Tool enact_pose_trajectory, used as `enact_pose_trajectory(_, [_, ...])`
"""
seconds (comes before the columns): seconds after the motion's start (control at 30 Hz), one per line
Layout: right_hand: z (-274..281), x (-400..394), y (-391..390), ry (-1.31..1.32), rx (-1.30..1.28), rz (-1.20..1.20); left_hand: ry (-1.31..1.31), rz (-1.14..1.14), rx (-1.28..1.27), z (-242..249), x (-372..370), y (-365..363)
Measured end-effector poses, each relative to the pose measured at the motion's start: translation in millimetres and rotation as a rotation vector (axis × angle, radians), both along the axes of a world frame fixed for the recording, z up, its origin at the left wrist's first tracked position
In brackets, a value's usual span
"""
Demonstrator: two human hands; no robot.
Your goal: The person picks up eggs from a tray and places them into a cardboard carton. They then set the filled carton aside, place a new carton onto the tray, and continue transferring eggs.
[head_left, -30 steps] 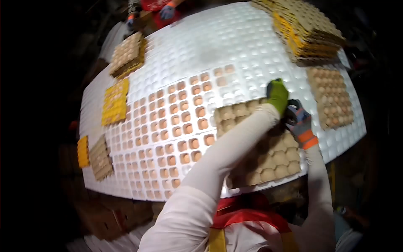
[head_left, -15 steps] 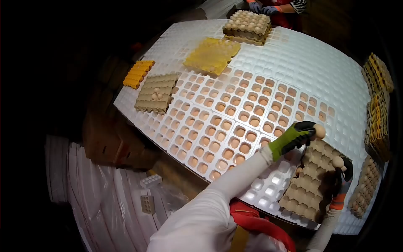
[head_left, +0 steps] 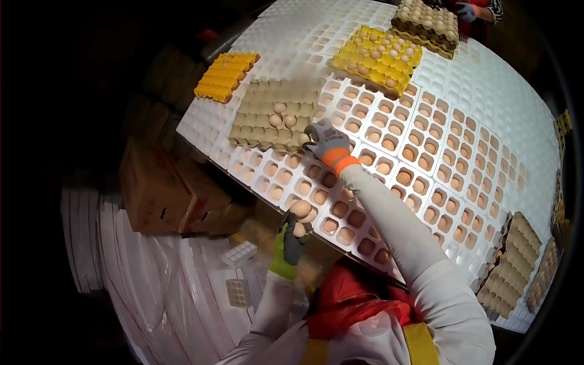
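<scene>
My left hand (head_left: 291, 243), in a green and black glove, is at the near table edge, closed around several eggs (head_left: 300, 208). My right hand (head_left: 330, 141), in a grey glove with an orange cuff, is at the right side of a grey-brown cardboard egg tray (head_left: 255, 112). Its fingers are closed on a pale egg (head_left: 304, 139), partly hidden by them. A small cluster of eggs (head_left: 282, 116) sits in that tray. Below and around my hands, white plastic packs (head_left: 382, 143) hold an egg in many of their cups.
Farther back are a yellow tray with eggs (head_left: 377, 58) and a stacked egg tray (head_left: 426, 24). An orange tray (head_left: 225, 76) lies far left, a cardboard tray (head_left: 511, 261) right. A co-worker's gloved hand (head_left: 467, 11) shows at the back. Cardboard boxes (head_left: 161, 188) stand beside the table.
The view has swung left. Both hands have moved from the cardboard tray on the right to the left part of the table. The left hand now holds several eggs. The yellow tray's eggs now show clearly.
</scene>
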State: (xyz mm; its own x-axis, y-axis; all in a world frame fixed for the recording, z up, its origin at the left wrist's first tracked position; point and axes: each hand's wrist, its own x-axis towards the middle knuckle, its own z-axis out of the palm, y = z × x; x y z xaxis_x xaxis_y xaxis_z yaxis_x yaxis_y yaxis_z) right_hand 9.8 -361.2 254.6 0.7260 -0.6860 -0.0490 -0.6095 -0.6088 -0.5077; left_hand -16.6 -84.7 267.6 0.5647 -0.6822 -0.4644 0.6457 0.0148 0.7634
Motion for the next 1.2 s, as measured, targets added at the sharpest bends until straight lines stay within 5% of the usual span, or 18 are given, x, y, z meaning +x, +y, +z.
enact_pose_trajectory(0.1, [17, 12, 0, -0.093, 0.165, -0.076, -0.028, 0.047, 0.082, 12, 9, -7])
enact_pose_trajectory(0.13, [-2, 1, 1, -0.37, 0.132, -0.106, -0.035, -0.014, 0.036, 13, 13, -8])
enact_pose_trajectory(0.2, [23, -71, 13, -0.731, 0.912, -0.217, -0.058, -0.112, 0.027, 7, 18, -10])
enact_pose_trajectory(0.27, [27, -154, 36, -0.894, 1.019, -0.454, -0.119, -0.224, 0.079, 8, 14, -22])
enact_pose_trajectory(0.33, [30, -245, 70, -0.979, 0.961, -0.676, -0.114, -0.43, 0.043, 0, 11, -35])
enact_pose_trajectory(0.37, [25, -294, 95, -0.965, 0.823, -0.793, -0.337, -0.602, 0.048, 2, 6, -44])
enact_pose_trajectory(0.47, [21, -419, 163, -0.881, 0.638, -1.061, -0.257, -0.79, 0.06, 8, -33, -74])
enact_pose_trajectory(0.57, [14, -485, 223, -0.93, 0.429, -1.362, -0.446, -1.07, -0.005, 6, -76, -97])
enact_pose_trajectory(0.67, [-12, -500, 269, -0.852, 0.327, -1.524, -1.021, -1.133, -0.414, -16, -130, -109])
enact_pose_trajectory(0.8, [-16, -471, 262, -0.616, 0.145, -1.256, -0.986, -1.321, -0.448, 13, -206, -129])
enact_pose_trajectory(0.9, [-24, -457, 255, -0.069, -0.019, -1.154, -1.254, -1.334, -0.441, 9, -261, -139])
enact_pose_trajectory(0.97, [-24, -465, 254, -0.303, -0.038, -1.299, -1.608, -1.424, -0.441, -7, -283, -151])
enact_pose_trajectory(1.03, [-12, -472, 244, -0.541, -0.066, -1.379, -1.605, -1.332, -0.432, -15, -292, -155])
enact_pose_trajectory(1.13, [-39, -489, 221, -0.305, -0.44, -1.107, -1.652, -1.261, -0.509, -19, -305, -162])
enact_pose_trajectory(1.2, [-60, -492, 221, -0.375, -0.328, -1.077, -1.727, -1.226, -0.591, -48, -314, -177])
